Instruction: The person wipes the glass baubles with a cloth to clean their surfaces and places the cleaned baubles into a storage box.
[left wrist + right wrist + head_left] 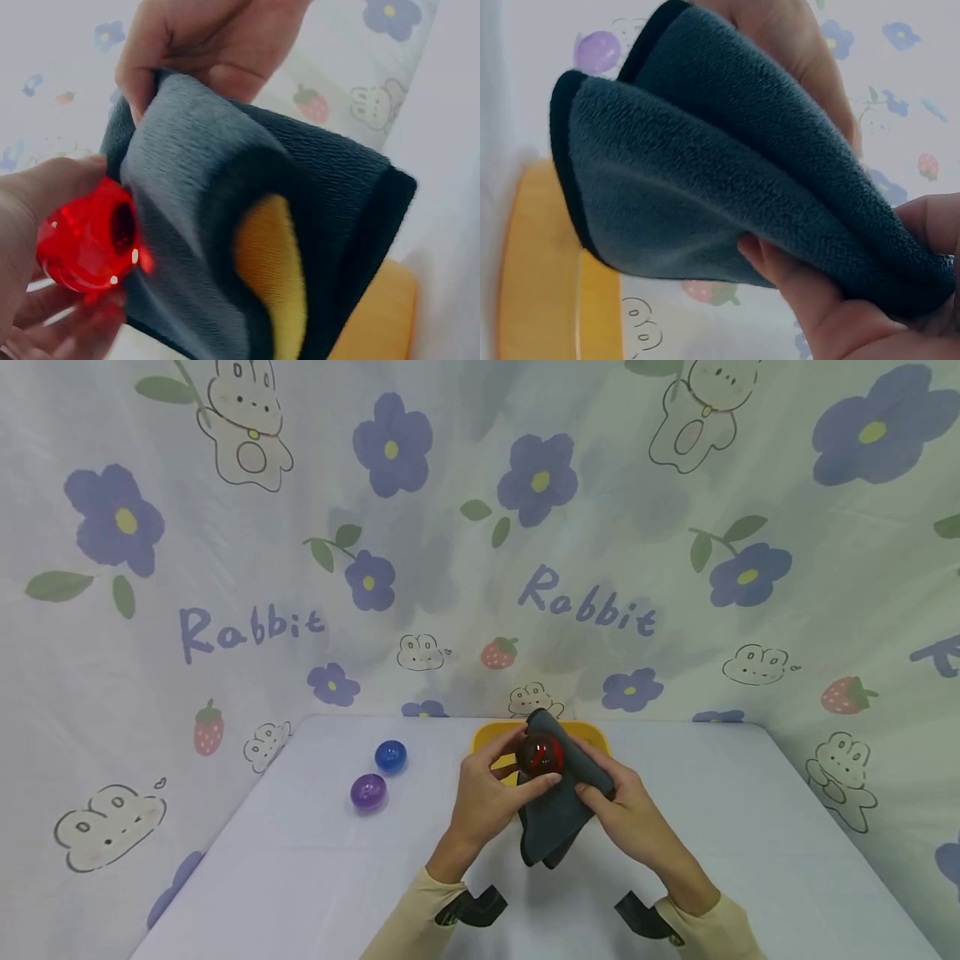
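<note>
My left hand (487, 787) grips a shiny, see-through red ball (539, 755), thumb in front and fingers round its far side. A folded dark grey cloth (558, 814) with black edging hangs right behind and beside the ball. My right hand (626, 802) pinches the cloth between thumb and fingers at its right side. In the left wrist view the red ball (91, 238) lies against the fuzzy grey cloth (187, 165), and a yellow face shows inside a fold. From the right wrist the cloth (697, 172) hides the ball.
Behind the hands stands a yellow container (592, 728), partly covered by hands and cloth. On the white table (300, 877) to the left lie a blue ball (391, 757) and a purple ball (368, 792). A printed curtain (450, 552) borders the table's back and sides.
</note>
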A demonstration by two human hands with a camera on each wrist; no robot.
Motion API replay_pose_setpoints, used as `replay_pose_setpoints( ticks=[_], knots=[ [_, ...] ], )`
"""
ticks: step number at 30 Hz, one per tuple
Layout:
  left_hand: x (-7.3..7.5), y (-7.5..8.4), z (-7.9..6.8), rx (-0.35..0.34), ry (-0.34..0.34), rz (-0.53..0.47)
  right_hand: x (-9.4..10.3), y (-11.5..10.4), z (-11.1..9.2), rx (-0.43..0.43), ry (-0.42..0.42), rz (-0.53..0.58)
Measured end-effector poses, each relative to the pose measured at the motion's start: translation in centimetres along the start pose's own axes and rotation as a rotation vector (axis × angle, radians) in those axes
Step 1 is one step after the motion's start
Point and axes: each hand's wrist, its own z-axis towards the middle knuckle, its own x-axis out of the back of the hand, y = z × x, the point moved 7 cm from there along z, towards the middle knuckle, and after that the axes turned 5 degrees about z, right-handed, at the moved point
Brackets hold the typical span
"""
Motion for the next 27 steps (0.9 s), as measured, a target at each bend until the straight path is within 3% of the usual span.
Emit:
replay_pose_setpoints(
  ticks=[14,19,27],
  knots=[
    [0.1,-1.1,0.0,0.145,-0.060,-0.005,-0.2,-0.8,-0.4,-0.019,0.084,-0.176],
    [0.1,-1.4,-0.1,0.175,-0.079,-0.021,-0.6,-1.3,-0.6,0.071,0.092,-0.216],
    [-0.6,-1.3,-0.1,0.144,-0.135,-0.064,-1.2,-2.3,-0.8,0.243,0.082,-0.382]
  ],
)
